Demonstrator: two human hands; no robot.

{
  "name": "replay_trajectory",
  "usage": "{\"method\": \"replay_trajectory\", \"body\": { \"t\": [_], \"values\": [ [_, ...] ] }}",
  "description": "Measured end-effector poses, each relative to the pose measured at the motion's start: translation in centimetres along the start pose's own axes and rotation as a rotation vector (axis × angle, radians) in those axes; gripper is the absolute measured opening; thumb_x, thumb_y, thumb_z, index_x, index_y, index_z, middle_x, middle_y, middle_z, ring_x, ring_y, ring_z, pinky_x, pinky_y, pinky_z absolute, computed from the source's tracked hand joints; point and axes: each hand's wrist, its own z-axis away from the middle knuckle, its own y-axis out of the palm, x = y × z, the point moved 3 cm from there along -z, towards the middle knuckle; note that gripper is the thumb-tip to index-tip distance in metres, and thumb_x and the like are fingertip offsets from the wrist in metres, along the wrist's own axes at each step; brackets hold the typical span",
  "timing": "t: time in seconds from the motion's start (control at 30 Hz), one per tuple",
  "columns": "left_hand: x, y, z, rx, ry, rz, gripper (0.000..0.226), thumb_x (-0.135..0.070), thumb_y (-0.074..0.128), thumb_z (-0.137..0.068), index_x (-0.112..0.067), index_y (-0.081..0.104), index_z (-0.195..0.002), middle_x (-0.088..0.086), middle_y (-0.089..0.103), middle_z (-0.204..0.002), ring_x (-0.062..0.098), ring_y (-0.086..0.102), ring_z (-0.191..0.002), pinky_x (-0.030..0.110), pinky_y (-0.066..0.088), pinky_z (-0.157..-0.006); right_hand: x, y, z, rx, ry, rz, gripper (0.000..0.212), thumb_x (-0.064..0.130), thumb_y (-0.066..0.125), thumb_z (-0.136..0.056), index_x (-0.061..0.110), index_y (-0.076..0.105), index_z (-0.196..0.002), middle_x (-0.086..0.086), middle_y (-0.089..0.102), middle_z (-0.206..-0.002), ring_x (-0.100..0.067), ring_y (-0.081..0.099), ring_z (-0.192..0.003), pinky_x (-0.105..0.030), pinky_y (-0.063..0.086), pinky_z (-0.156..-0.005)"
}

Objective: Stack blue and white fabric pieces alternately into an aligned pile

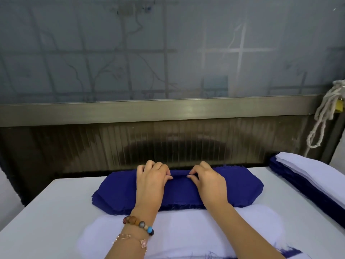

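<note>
L→R. White counter carries all the fabric. Blue stack lies crosswise mid-counter, many layers, edges stepped at its L end, so not yet squared. Left hand, bead bracelet on the wrist, sits on the stack centre w/ fingers curled, thumb and fingertips pinching the top blue piece. Right hand mirrors it, also pinching that piece. A small raised fold shows betw. the two hands; prob. the grip is central to peel one layer off w/o dragging the ones under. White stack lies just in front of the blue, nearer the person, under both forearms and touching the blue's near edge; loose blue threads at its near R corner. Mixed pile is at far R, well apart from the hands, alternating blue/white w/ white on top, so likely the destination. Path hands→pile looks open. Rope and yellow padlock hang behind the pile, above counter level, prob. no snag. Risk: frayed blue edges catching two layers together.
</note>
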Motion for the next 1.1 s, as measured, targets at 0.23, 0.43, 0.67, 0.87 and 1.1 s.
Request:
{"method": "replay_trajectory", "body": {
  "t": [0.23, 0.43, 0.67, 0.87, 1.1],
  "values": [
    [0.2, 0.0, -0.1, 0.011, -0.005, -0.002, 0.011, -0.041, 0.058, -0.093, -0.033, 0.065, -0.089, -0.014, 0.064, -0.090, 0.010, 0.049, -0.094, 0.029, 0.031, -0.088, 0.1, -0.2, 0.0, 0.013, -0.021, 0.008, 0.022, 0.042, 0.057, -0.093, 0.024, 0.070, -0.098, 0.008, 0.057, -0.095, -0.009, 0.055, -0.070, -0.017, 0.037, -0.058],
    [0.1, 0.0, -0.1, 0.035, 0.000, -0.026, 0.013, -0.037, 0.055, -0.096, -0.032, 0.066, -0.100, -0.012, 0.066, -0.095, 0.011, 0.050, -0.097, 0.029, 0.031, -0.090, 0.0, -0.2, 0.1, -0.004, -0.015, -0.004, 0.023, 0.040, 0.057, -0.093, 0.025, 0.071, -0.103, 0.008, 0.055, -0.093, -0.008, 0.053, -0.075, -0.016, 0.037, -0.059],
    [-0.4, -1.1, 0.4, -0.104, 0.069, 0.032, 0.016, -0.022, 0.082, -0.074, -0.022, 0.067, -0.075, -0.005, 0.062, -0.062, 0.016, 0.058, -0.065, 0.034, 0.049, -0.069, 0.3, -0.7, 0.0, -0.059, -0.116, 0.032, 0.027, 0.029, 0.069, -0.087, 0.029, 0.070, -0.115, 0.002, 0.059, -0.106, -0.019, 0.052, -0.103, -0.032, 0.043, -0.086],
    [0.0, -1.1, 0.0, -0.031, 0.129, 0.037, 0.011, -0.032, 0.055, -0.095, -0.027, 0.064, -0.100, -0.008, 0.062, -0.103, 0.014, 0.054, -0.102, 0.032, 0.037, -0.091, -0.1, -0.7, 0.0, 0.029, -0.079, -0.127, 0.009, 0.035, 0.069, -0.086, 0.029, 0.064, -0.091, 0.013, 0.059, -0.093, -0.010, 0.048, -0.099, -0.029, 0.031, -0.095],
    [0.2, -0.9, 0.0, 0.040, 0.140, 0.067, 0.018, -0.037, 0.062, -0.090, -0.030, 0.060, -0.108, -0.011, 0.058, -0.110, 0.011, 0.048, -0.109, 0.029, 0.032, -0.097, 0.1, -1.2, 0.3, -0.060, -0.049, -0.134, 0.012, 0.033, 0.074, -0.081, 0.025, 0.066, -0.078, 0.010, 0.064, -0.082, -0.011, 0.050, -0.094, -0.030, 0.029, -0.090]
  ]
}}
